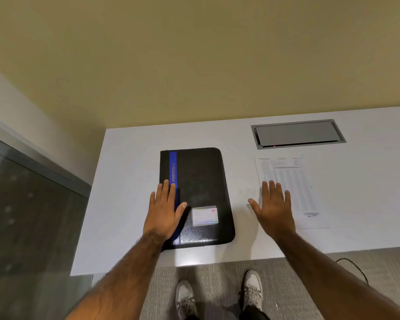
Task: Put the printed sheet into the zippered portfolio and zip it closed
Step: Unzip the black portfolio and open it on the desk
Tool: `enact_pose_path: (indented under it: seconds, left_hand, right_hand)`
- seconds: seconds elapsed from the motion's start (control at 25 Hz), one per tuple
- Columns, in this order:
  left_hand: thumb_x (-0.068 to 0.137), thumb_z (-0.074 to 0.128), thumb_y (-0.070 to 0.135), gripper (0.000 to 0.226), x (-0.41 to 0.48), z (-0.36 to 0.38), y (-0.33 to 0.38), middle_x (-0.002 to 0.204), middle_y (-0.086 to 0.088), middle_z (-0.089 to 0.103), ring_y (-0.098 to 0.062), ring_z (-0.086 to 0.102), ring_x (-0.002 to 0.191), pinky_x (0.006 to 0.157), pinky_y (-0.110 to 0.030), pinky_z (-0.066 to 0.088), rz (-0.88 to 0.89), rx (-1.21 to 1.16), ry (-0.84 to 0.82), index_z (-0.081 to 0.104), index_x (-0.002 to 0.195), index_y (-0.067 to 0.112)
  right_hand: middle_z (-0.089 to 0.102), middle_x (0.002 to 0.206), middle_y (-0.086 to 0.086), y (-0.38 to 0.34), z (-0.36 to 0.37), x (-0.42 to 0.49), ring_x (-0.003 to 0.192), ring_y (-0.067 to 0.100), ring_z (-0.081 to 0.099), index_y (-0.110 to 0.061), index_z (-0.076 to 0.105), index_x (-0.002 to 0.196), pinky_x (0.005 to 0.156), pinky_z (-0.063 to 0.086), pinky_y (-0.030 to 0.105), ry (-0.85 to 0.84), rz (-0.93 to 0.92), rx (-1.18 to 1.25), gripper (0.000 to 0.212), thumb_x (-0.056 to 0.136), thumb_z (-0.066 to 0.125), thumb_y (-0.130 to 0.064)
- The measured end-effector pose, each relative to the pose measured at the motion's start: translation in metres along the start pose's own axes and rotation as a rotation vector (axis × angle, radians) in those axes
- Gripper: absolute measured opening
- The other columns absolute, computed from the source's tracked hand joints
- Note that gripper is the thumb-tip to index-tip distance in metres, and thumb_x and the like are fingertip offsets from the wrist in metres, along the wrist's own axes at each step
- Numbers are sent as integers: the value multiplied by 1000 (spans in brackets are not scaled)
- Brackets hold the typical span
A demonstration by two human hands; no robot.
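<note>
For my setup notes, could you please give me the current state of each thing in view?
zippered portfolio: closed, flat on the table.
printed sheet: outside, flat, to its right.
left hand: open, over the portfolio's left side.
right hand: open, over the sheet's left edge.
cable box lid: shut.

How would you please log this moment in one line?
portfolio closed | sheet outside | left hand flat on portfolio | right hand open over sheet

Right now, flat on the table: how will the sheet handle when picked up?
The sheet is probably floppy: a single thin page lying fully flat. It is likely hard to pinch, with no raised edge on the smooth table. It may slide under the right hand, whose spread fingers lie over its left edge.
</note>
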State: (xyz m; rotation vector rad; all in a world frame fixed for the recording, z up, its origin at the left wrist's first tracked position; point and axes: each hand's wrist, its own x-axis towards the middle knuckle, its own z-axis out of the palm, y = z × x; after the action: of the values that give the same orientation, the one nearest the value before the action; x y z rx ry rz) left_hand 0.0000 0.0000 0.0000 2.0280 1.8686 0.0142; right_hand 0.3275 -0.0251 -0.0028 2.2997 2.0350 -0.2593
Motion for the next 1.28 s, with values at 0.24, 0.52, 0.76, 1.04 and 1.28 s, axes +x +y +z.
enact_pose_path:
  seconds: [0.24, 0.52, 0.76, 1.04, 1.28]
  left_hand:
    - [85, -2, 73, 89, 17, 25, -4, 167, 2, -13, -19, -12, 154, 124, -39, -4, -21, 43, -77, -4, 159, 23]
    - [90, -1, 68, 84, 46, 34, 9, 167, 3, -7, -20, -8, 155, 126, -39, 0, -137, 37, -25, 5, 160, 23]
    - [101, 41, 42, 46, 92, 34, 8, 151, -3, 45, -28, 39, 141, 114, -40, 32, -83, 92, 72, 55, 138, 20]
    - [97, 46, 19, 32, 177, -3, -28, 134, -4, 58, -33, 56, 111, 93, -42, 47, -152, 53, 154, 67, 121, 16]
    - [97, 43, 19, 34, 222, -14, -61, 135, 2, 53, -28, 57, 116, 96, -41, 50, -153, -140, 105, 62, 126, 22]
  right_hand:
    - [21, 163, 10, -16, 11, 16, 151, 32, 16, -18, 31, 152, 121, 3, 48, -104, 3, 6, 76, 95, 18, -67]
    - [63, 126, 5, -38, 25, 83, 114, 23, 61, -15, 63, 122, 102, 48, 36, -367, -108, 398, 38, 100, 44, -40]
    - [61, 72, 4, -54, 29, 130, 64, 14, 55, -11, 58, 70, 56, 38, 24, -363, -47, 480, 33, 96, 48, -29]
    - [65, 103, 8, -87, 9, 206, 91, 29, 65, -16, 68, 99, 81, 54, 37, -224, -254, 332, 22, 93, 48, -20]
    - [64, 115, 5, -162, -3, 273, 105, 26, 62, -22, 68, 108, 90, 49, 36, -272, -445, 280, 33, 91, 42, -10]
